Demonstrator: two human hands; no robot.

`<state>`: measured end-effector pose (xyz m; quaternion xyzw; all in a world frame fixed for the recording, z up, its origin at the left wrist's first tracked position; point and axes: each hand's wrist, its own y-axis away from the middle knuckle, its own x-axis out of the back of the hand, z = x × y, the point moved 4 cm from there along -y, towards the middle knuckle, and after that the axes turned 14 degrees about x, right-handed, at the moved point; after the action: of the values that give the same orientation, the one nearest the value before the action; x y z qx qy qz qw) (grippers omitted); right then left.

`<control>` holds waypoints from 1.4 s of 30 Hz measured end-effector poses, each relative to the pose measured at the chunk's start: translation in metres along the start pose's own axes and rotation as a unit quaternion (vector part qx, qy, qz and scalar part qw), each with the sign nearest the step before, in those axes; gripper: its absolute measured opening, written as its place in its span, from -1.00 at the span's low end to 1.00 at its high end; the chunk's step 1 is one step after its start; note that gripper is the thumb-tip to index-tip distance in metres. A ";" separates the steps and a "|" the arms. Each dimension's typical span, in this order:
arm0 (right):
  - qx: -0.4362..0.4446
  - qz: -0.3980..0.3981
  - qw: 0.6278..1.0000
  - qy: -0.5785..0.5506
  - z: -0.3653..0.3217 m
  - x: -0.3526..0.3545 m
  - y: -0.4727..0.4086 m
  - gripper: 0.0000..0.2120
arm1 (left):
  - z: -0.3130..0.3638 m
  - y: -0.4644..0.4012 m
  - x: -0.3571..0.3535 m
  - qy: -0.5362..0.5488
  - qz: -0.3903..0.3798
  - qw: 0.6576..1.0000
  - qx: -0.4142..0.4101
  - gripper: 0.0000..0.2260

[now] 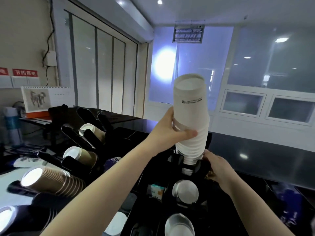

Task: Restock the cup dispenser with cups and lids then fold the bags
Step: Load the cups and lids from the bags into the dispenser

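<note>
A tall stack of white paper cups [190, 116], bottoms up, stands in the top slot of the black cup dispenser [189, 164]. My left hand [170, 132] grips the stack around its middle, thumb across the front. My right hand [216, 166] holds the dispenser's right side at the base of the stack; its fingers are partly hidden behind the black holder. Two lower slots hold white cups [185, 191] facing me.
A second black rack [80, 138] on the left holds angled stacks of brown ribbed cups [56, 181]. A small box [156, 189] lies on the dark counter [255, 150] between the racks. A calendar [46, 97] and a blue bottle [12, 123] stand at far left.
</note>
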<state>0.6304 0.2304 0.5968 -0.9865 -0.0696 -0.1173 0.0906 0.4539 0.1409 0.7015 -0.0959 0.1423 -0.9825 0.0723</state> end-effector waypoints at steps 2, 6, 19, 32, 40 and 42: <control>0.009 0.006 1.000 -0.004 -0.001 -0.001 0.004 -0.42 | -0.001 0.000 -0.002 -0.006 -0.002 1.000 -0.003 -0.39; 0.057 0.038 0.998 0.002 -0.005 -0.001 0.014 -0.51 | -0.009 0.007 -0.005 -0.004 0.004 1.000 -0.004 -0.42; 0.183 0.065 0.981 0.021 -0.010 0.006 0.063 -0.87 | -0.046 0.038 -0.013 0.035 -0.003 0.999 0.004 -0.42; 0.124 0.135 0.980 -0.080 0.027 0.017 0.139 -0.80 | -0.066 0.085 -0.034 0.083 -0.101 0.991 -0.029 -0.70; 0.152 0.169 0.973 -0.024 0.039 0.079 0.194 -0.78 | -0.043 0.102 -0.110 0.017 -0.229 0.972 -0.050 -0.69; 0.162 0.180 0.970 0.000 0.040 0.107 0.209 -0.77 | -0.030 0.105 -0.140 -0.006 -0.250 0.966 -0.071 -0.69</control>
<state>0.7752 0.0475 0.5512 -0.9550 0.0911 -0.0864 0.2687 0.5957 0.0726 0.6187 -0.1395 0.1826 -0.9562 -0.1814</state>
